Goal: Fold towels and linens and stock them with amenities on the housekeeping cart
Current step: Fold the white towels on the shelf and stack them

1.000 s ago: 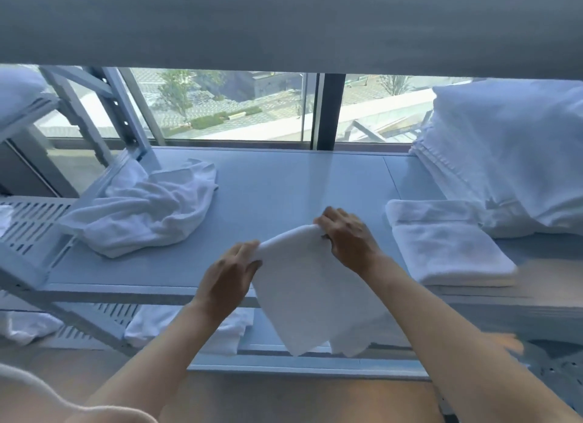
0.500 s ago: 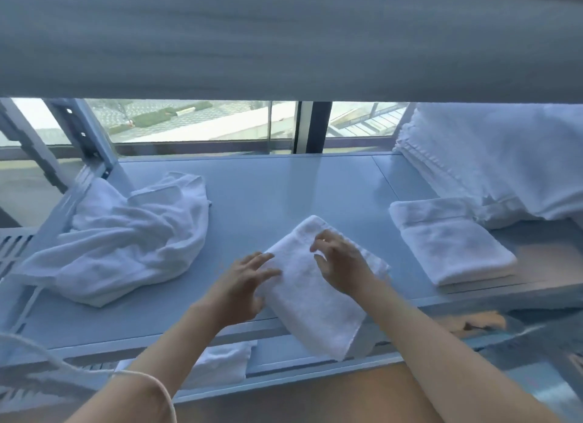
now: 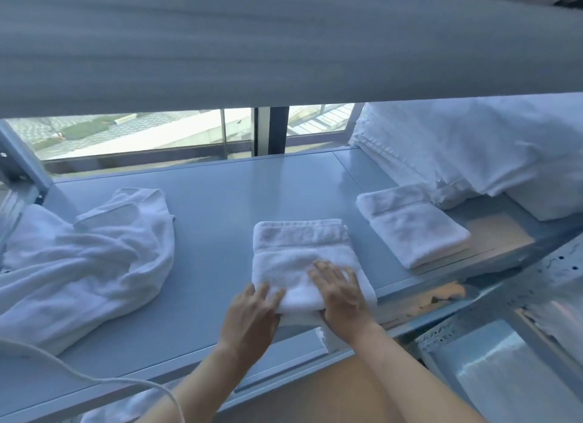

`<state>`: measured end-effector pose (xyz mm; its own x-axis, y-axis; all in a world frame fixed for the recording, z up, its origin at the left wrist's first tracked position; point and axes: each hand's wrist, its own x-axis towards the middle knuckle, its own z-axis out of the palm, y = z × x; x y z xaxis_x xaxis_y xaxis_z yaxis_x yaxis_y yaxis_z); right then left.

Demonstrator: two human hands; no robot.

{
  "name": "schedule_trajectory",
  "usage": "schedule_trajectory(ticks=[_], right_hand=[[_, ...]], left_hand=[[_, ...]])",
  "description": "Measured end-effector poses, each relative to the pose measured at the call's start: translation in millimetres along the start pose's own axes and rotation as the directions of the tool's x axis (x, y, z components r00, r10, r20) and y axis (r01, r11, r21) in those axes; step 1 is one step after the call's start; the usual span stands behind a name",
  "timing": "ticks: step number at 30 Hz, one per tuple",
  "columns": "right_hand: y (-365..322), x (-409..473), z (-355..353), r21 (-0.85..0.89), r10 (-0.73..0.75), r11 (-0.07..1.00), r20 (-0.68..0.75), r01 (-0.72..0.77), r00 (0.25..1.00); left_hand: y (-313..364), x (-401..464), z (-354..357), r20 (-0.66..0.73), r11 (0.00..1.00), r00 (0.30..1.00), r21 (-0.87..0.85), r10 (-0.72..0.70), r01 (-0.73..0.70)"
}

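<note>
You have both hands on the folded towel (image 3: pixel 299 258), which lies flat at the middle of the cart shelf (image 3: pixel 220 202), close to its near edge. Your left hand (image 3: pixel 252 315) rests at the towel's near-left corner with fingers stretched out over the cloth, and your right hand (image 3: pixel 342 293) lies on top with fingers spread, its thumb seemingly tucked under the near edge (too soft in the picture to be sure); neither is clenched, so I read this as pressing and squaring the fold rather than lifting it. The near edge sits right at the shelf lip, and a little cloth seems to hang over it, which is likely why your hands are bunched there. A second folded towel (image 3: pixel 413 227) lies just to the right, apart from yours, probably the pile you are matching. The rumpled white robe or linen (image 3: pixel 94 258) is heaped at the left end, well apart, presumably waiting its turn. A tall stack of folded linens (image 3: pixel 473 148) fills the far right corner, out of the working space. By count: two small folded towels, one loose unfolded piece, one large stack whose layers I cannot number, two hands. More white cloth shows on the level below, unclear how many. A white cord (image 3: pixel 94 381) crosses the lower left.
</note>
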<state>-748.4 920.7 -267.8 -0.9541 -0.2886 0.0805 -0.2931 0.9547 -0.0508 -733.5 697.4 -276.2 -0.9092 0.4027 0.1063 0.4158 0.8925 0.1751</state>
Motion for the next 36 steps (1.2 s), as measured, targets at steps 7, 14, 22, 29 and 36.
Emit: schedule_trajectory(ticks=[7, 14, 22, 29, 36], right_hand=[[27.0, -6.1, 2.2, 0.059, -0.093, 0.993, -0.138, 0.102, 0.986], [47.2, 3.2, 2.4, 0.077, -0.146, 0.985, -0.131, 0.157, 0.981], [61.2, -2.0, 12.6, 0.103, -0.163, 0.980, -0.095, 0.173, 0.982], [89.6, -8.2, -6.4, 0.236, -0.281, 0.950, 0.352, 0.205, 0.893], [65.7, 23.1, -17.6, 0.331, 0.122, 0.927, 0.174, -0.175, 0.977]], left_hand=[[18.9, 16.9, 9.9, 0.018, 0.994, 0.994, 0.028, 0.104, -0.105], [8.6, 16.3, -2.3, -0.153, 0.994, 0.983, -0.024, 0.103, -0.108], [0.1, -5.2, 17.0, -0.063, 0.981, 0.998, -0.193, 0.010, -0.022], [-4.5, 7.4, -0.9, -0.013, 0.935, 0.994, -0.341, -0.108, 0.097], [6.6, 44.4, 4.7, -0.075, 0.897, 0.952, -0.364, -0.297, 0.251]])
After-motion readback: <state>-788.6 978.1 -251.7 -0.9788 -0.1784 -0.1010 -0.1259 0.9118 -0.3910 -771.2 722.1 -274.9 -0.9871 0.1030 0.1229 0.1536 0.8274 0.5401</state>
